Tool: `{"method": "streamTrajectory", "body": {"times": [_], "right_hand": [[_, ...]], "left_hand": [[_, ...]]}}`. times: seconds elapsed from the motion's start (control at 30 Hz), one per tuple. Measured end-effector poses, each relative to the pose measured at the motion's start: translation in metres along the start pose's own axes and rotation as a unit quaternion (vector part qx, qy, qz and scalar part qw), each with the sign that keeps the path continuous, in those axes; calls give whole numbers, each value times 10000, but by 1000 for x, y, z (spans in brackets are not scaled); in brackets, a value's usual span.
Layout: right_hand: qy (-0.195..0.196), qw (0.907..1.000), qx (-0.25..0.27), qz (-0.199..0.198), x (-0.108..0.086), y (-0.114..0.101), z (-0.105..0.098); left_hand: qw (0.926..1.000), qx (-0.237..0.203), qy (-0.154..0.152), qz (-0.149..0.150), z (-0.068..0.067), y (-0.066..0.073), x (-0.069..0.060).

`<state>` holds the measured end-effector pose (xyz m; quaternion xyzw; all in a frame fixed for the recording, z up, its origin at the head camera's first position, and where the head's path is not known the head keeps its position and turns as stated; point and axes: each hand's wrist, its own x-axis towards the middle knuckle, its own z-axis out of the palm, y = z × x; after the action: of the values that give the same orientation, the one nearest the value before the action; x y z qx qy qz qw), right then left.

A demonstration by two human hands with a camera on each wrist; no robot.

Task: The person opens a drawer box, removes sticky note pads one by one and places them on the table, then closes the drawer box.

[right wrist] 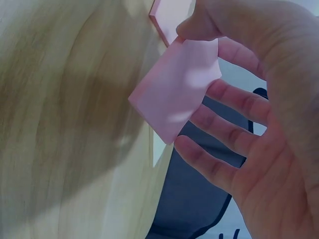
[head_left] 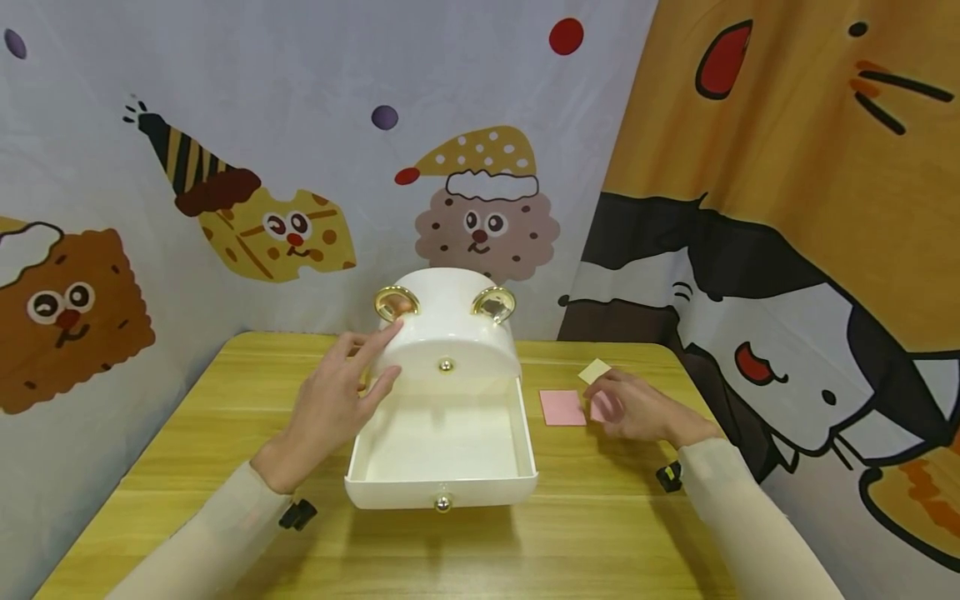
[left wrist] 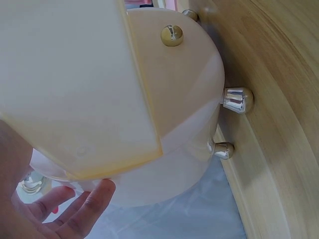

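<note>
A white glossy storage box [head_left: 453, 342] with a rounded top, gold ring-shaped ears and gold knobs stands on the table. Its lower drawer [head_left: 442, 493] is pulled out toward me, and its bare inside shows. My left hand [head_left: 330, 396] rests its fingers against the box's left side; in the left wrist view those fingers [left wrist: 92, 209] touch the white shell. To the right of the drawer, my right hand [head_left: 641, 408] pinches a pink sticky note pad [right wrist: 174, 87] between thumb and fingers, tilted above the wood. Another pink sticky note pad [head_left: 562, 408] lies just left of it.
A yellow sticky note pad [head_left: 595, 371] lies beyond my right fingers. The wooden table [head_left: 217, 450] ends at a cartoon-printed curtain [head_left: 300, 83] behind and along both sides. Gold feet [left wrist: 238, 100] lift the box off the table.
</note>
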<state>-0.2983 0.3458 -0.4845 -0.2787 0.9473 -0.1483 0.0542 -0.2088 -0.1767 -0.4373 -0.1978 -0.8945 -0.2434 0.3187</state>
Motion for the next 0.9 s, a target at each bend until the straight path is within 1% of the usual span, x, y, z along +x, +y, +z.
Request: {"method": "streamTrajectory", "body": {"times": [0.57,0.73,0.9], "right_hand": [[-393,9991,-76,111,6,4,9],[-463,9988,-46,160,6,4,9],[-502,9987,-43,112,5,3,9]], "left_hand": [[10000,12,-39,-25,0,-1,1],[10000,22,-46,-26,-1,0,1],[10000,-15,-39,-41,-1,1,1]]}}
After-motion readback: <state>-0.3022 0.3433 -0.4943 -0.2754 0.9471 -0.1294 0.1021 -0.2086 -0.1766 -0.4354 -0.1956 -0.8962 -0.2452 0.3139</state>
